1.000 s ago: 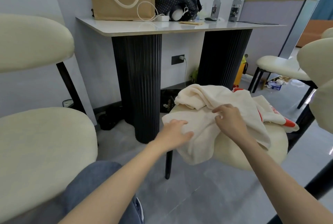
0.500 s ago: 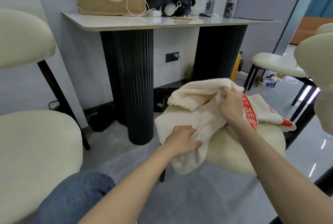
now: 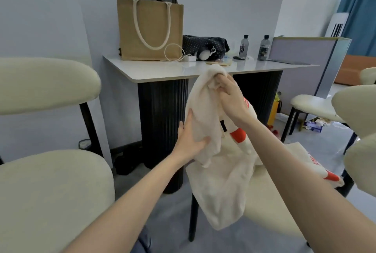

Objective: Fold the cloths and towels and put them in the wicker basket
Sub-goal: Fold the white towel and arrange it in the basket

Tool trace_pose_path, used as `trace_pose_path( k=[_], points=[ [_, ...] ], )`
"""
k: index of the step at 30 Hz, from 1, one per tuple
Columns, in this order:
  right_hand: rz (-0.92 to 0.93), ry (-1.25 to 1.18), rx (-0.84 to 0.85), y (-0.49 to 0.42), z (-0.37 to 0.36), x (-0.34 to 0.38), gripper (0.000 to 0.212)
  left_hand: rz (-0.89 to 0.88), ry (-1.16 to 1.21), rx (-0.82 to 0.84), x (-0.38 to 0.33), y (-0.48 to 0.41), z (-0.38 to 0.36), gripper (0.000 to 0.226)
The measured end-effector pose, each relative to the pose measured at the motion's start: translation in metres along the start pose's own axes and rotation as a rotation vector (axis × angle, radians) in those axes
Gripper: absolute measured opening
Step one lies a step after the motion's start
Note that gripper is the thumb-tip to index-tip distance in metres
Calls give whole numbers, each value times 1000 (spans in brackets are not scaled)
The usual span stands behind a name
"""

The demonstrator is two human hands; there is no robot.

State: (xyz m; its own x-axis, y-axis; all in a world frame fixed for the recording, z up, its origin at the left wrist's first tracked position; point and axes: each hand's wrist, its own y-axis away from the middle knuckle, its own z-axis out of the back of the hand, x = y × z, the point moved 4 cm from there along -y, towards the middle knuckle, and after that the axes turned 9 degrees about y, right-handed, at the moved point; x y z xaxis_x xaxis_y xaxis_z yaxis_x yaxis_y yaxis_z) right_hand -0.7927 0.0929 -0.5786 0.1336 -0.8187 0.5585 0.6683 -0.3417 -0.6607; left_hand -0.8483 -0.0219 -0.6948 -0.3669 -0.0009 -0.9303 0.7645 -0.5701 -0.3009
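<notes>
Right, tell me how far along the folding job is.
Done: nothing visibly; no folded cloth and no wicker basket is in view. In hand: the right hand pinches the cream towel at its top, the left hand grips its side lower down, and it hangs unfolded. Left: fold it, fold the red-printed cloth lying on the chair seat, then basket both.

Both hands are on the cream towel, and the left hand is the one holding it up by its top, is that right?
Not quite. The right hand grips the towel at its top and holds it up; the left hand holds its side lower down. Both hands are on it, as the head view shows.
</notes>
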Motion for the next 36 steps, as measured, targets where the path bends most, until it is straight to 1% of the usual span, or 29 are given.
trace_pose_path(
  k=[2,3,5,7,11,13,15,17,20,23,25,28,31,32,36],
  points=[
    [28,-77,63,-2,-12,27,46,-37,10,-76,-8,0,22,112],
    [40,-113,90,-3,-18,42,46,-45,-14,-108,-12,2,33,112],
    [72,-179,122,-4,-28,72,47,-66,-75,-200,-18,9,58,106],
    [112,-234,140,-4,-37,102,46,-118,-113,-307,-24,19,89,93],
    [194,-317,142,-2,-63,151,35,-141,-125,-431,-45,52,159,57],
    [168,-376,151,-2,-80,167,30,-174,-183,-543,-54,74,199,47],
    [93,-476,207,4,-101,178,36,-154,-243,-663,-58,96,241,38],
    [72,-525,276,15,-124,193,44,-156,-242,-728,-65,120,281,32],
    [88,-497,339,34,-155,221,51,-195,-320,-798,-79,157,334,29],
    [76,-421,409,48,-182,242,42,-207,-376,-862,-86,190,382,27],
    [78,-339,459,57,-201,250,35,-206,-465,-873,-85,210,406,29],
    [94,-190,531,72,-230,255,33,-140,-669,-857,-67,231,433,29],
    [99,-71,581,89,-256,251,36,-10,-734,-899,-43,244,446,29],
    [97,-53,592,95,-265,248,36,32,-753,-890,-34,246,446,29],
    [19,-53,643,110,-298,236,32,339,-876,-755,16,244,426,35]
  ],
)
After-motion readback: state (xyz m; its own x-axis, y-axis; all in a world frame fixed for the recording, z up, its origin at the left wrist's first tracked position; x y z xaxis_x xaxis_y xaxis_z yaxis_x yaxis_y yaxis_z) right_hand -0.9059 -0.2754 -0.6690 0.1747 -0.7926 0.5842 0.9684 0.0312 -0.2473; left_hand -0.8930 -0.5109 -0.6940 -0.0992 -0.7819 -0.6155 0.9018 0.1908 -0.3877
